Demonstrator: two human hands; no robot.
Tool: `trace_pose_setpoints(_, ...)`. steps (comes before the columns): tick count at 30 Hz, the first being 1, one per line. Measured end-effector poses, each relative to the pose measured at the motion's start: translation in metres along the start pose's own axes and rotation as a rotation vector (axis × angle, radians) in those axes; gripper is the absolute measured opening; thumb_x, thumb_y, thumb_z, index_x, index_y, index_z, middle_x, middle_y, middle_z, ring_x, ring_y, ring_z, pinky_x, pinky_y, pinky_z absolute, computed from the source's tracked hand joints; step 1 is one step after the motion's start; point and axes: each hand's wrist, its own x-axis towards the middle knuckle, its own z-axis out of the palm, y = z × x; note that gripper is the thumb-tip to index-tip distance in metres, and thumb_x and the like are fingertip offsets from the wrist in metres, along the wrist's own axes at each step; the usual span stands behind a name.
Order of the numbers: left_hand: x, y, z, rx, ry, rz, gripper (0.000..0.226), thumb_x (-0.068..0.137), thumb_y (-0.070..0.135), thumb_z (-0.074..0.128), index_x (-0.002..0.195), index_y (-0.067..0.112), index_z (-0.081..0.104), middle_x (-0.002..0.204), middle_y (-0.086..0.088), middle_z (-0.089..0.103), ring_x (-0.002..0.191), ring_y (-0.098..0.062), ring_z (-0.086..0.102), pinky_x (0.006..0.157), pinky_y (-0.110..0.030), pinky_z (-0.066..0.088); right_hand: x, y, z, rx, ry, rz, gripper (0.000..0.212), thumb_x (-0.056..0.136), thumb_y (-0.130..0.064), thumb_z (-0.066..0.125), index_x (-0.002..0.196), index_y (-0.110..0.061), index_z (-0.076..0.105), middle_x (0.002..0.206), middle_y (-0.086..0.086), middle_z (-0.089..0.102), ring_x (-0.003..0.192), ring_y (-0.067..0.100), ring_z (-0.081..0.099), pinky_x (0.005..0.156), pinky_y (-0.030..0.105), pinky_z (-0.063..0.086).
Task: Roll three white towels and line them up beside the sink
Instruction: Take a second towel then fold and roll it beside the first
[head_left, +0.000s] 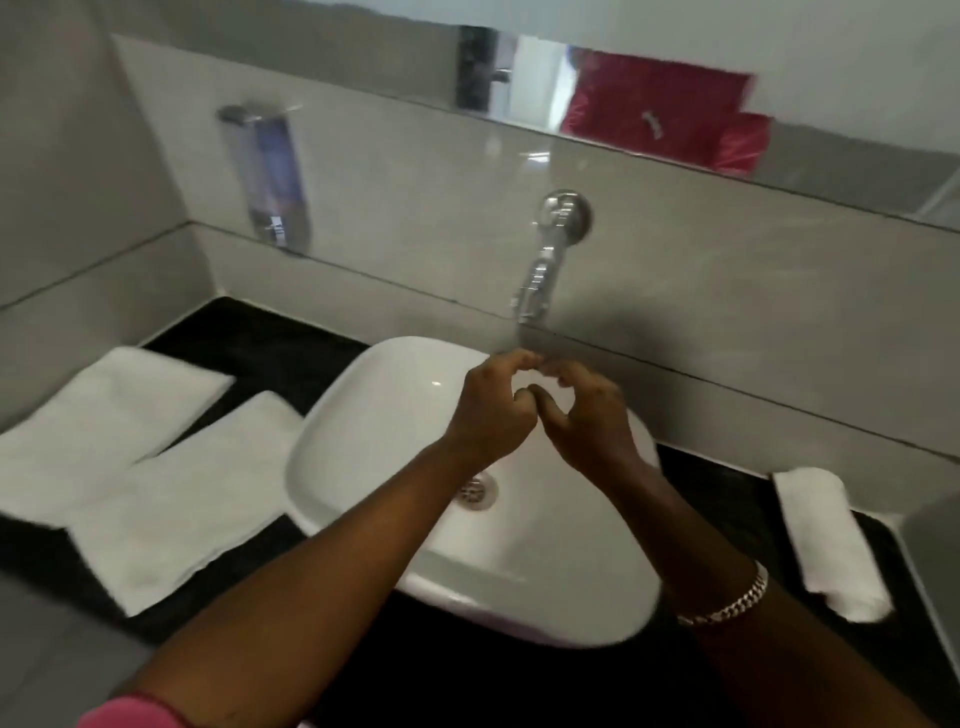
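- Left hand (491, 415) and right hand (587, 421): fingers curled, empty, over the sink (363, 431).
- Risk: wet hands could dampen the two flat towels (171, 499).

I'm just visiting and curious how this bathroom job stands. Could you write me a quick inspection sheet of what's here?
Surface: black countertop around a white oval basin.
Job's things: two flat folded white towels left of the basin, overlapping; one rolled white towel on the right.
Clutter: nothing seen.
Hands: left hand and right hand empty, fingertips together over the basin, below the chrome wall tap.
Cables: nothing seen.
Surroundings: grey tiled wall, wall-mounted soap dispenser, mirror strip.
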Motion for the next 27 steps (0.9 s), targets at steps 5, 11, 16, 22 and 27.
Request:
trace_pose_setpoints(5,-0.019,-0.074,-0.11,0.072,0.148,-0.153,0.043,0.082,-0.005,0.049,0.121,0.01,0.058,0.124,-0.009,0.063,0.115,-0.018,0.056,0.095,-0.018,0.041,0.026,-0.081,0.096,0.051,-0.117,-0.09,0.028,0.085,-0.031,0.066,0.109,-0.017,0.064,0.108,0.004,0.069,0.094,0.017,0.061,0.083,0.038,0.052)
trace_pose_setpoints(11,-0.046,-0.183,-0.223,0.097,0.244,-0.377,0.041,0.083,-0.003,0.053,0.12,0.013,0.059,0.125,-0.006,0.062,0.116,-0.019,0.055,0.101,-0.025,0.041,0.051,-0.173,0.209,0.066,-0.325,-0.168,0.033,0.086,-0.031,0.064,0.116,-0.017,0.062,0.114,0.003,0.066,0.105,0.018,0.059,0.085,0.024,0.042)
trace_pose_setpoints(16,-0.09,-0.249,-0.279,0.218,0.364,-0.597,0.041,0.075,-0.005,0.054,0.112,0.009,0.061,0.117,-0.01,0.063,0.113,-0.027,0.053,0.096,-0.028,0.04,0.071,-0.214,0.288,-0.099,-0.685,-0.133,0.06,0.085,-0.033,0.064,0.138,-0.017,0.041,0.139,0.007,0.05,0.127,0.025,0.048,0.103,0.035,0.04)
trace_pose_setpoints(22,-0.149,-0.283,-0.299,0.072,0.618,-0.978,0.052,0.066,-0.005,0.061,0.116,0.001,0.049,0.117,-0.021,0.053,0.102,-0.035,0.055,0.078,-0.035,0.045,0.078,-0.205,0.354,-0.42,-0.929,0.044,0.081,0.083,-0.022,0.066,0.146,-0.007,0.018,0.143,0.022,0.041,0.127,0.039,0.045,0.104,0.045,0.042)
trace_pose_setpoints(27,-0.156,-0.284,-0.289,-0.175,0.673,-1.131,0.052,0.069,0.003,0.073,0.112,0.013,0.045,0.107,-0.009,0.062,0.086,-0.024,0.059,0.072,-0.029,0.047,0.081,-0.203,0.37,-0.457,-0.9,0.171,0.08,0.082,-0.015,0.068,0.145,-0.003,0.019,0.14,0.023,0.042,0.125,0.04,0.046,0.101,0.044,0.041)
